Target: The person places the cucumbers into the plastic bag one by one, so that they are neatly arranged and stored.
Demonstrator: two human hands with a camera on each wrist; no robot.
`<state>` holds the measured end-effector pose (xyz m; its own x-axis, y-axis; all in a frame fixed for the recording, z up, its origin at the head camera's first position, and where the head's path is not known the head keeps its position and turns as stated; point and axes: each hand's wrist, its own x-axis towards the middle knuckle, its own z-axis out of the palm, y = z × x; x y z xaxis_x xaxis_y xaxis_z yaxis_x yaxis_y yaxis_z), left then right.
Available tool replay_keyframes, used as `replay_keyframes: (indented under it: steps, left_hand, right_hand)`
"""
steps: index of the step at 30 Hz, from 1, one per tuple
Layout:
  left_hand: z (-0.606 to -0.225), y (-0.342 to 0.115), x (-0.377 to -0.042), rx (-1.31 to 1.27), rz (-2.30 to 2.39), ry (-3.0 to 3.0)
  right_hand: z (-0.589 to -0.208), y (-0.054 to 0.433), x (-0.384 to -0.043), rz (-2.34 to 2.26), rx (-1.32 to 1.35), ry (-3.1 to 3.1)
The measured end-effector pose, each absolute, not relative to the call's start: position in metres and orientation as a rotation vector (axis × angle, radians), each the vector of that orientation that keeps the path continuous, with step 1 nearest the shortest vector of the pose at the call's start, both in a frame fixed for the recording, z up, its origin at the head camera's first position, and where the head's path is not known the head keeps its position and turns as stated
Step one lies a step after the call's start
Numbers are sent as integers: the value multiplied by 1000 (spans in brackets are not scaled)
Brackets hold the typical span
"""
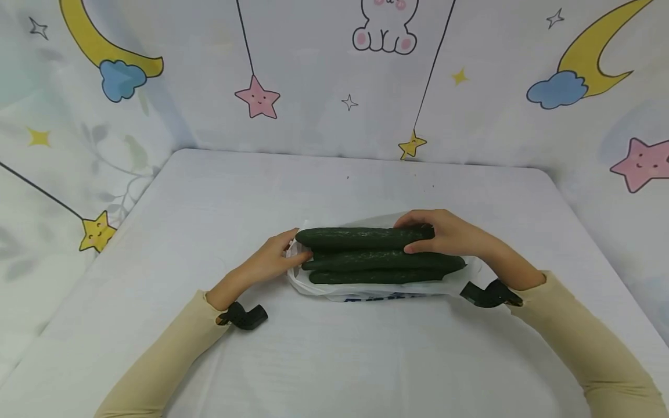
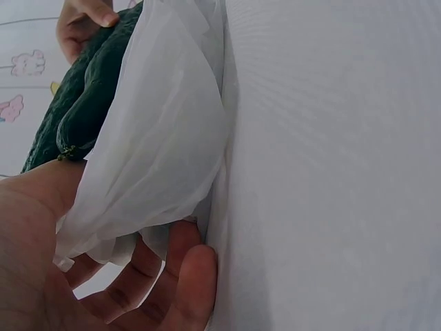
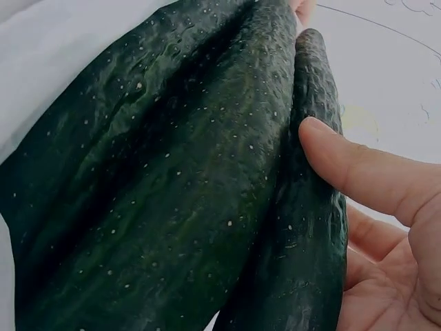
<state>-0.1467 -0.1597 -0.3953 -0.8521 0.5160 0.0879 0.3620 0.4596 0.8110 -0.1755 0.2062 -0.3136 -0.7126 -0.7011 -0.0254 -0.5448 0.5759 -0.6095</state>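
Observation:
Three dark green cucumbers lie side by side on a white plastic bag [image 1: 329, 292] in the head view. My right hand [image 1: 449, 232] grips the far cucumber [image 1: 360, 238] near its right end; the right wrist view shows the thumb [image 3: 344, 162] on one side and fingers behind. At the left end, my left hand [image 1: 269, 258] holds the bag's gathered edge, its thumb by the tip of the middle cucumber [image 1: 366, 259]. In the left wrist view, curled fingers [image 2: 186, 276] sit under the bag's plastic. The near cucumber [image 1: 376, 276] lies against the bag's front side.
The bag rests on a table with a white cloth [image 1: 334, 360]. Behind it hangs a pale curtain [image 1: 313, 58] printed with moons and stars. A black strap mount [image 1: 245, 316] sits on the left wrist, another [image 1: 491, 294] on the right.

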Motion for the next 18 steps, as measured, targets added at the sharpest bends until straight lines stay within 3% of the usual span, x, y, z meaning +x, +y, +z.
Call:
replay_keyframes:
  steps: [18]
  left_hand:
    - [-394, -159, -146, 748, 1336, 2541]
  right_hand:
    - [-316, 211, -175, -777, -1062, 2571]
